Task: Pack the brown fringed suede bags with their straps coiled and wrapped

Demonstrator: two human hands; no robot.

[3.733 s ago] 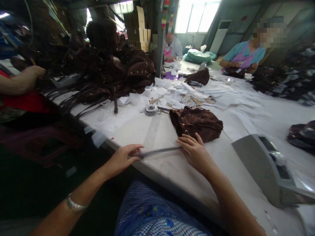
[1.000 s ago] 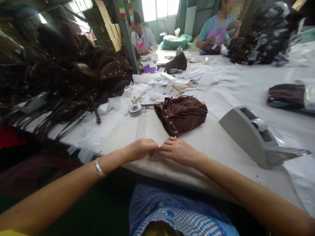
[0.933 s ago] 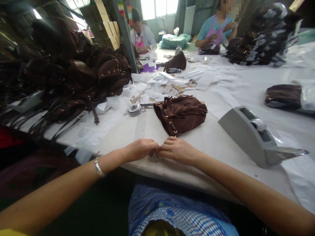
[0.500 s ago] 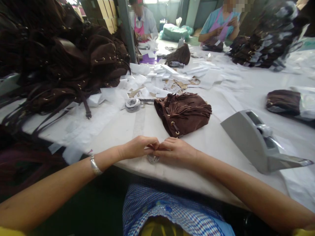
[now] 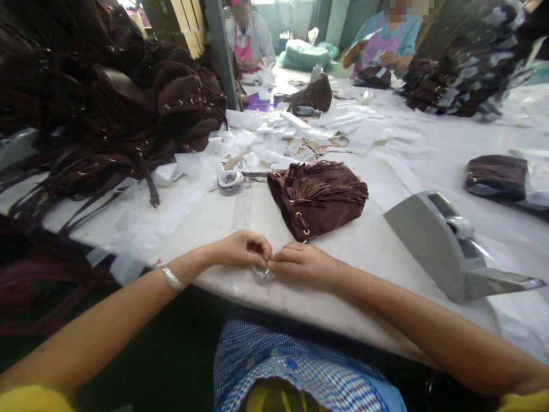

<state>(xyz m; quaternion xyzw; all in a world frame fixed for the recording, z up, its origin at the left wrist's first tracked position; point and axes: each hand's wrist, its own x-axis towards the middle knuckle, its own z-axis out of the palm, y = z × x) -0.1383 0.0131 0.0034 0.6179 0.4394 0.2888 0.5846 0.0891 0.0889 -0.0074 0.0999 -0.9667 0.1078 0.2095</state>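
At the table's near edge, my left hand (image 5: 244, 250) pinches thumb and forefinger together over a small clear, shiny plastic-looking piece (image 5: 263, 276). My right hand (image 5: 304, 263) meets it from the other side, fingers closed at the same piece. Fingertips cover part of the piece, so its exact kind cannot be made out. Just beyond my hands a brown fringed drawstring bag (image 5: 330, 197) lies on its side, with gold eyelets along its opening. Left of the bag rests a coil wrapped in greyish plastic (image 5: 230, 183), apart from both hands.
A grey tape dispenser (image 5: 433, 246) stands at right, beside my right forearm. Brown bags (image 5: 128, 103) are heaped at left. Paper scraps (image 5: 295, 131) litter the table's middle. A wrapped brown bag (image 5: 496, 176) lies far right. Two people (image 5: 251, 40) work across the table.
My left hand has lifted slightly and shifted a little left, its thumb and finger now forming a rounder pinch. The right hand stays nearly in place. A co-worker's hands across the table have moved apart.
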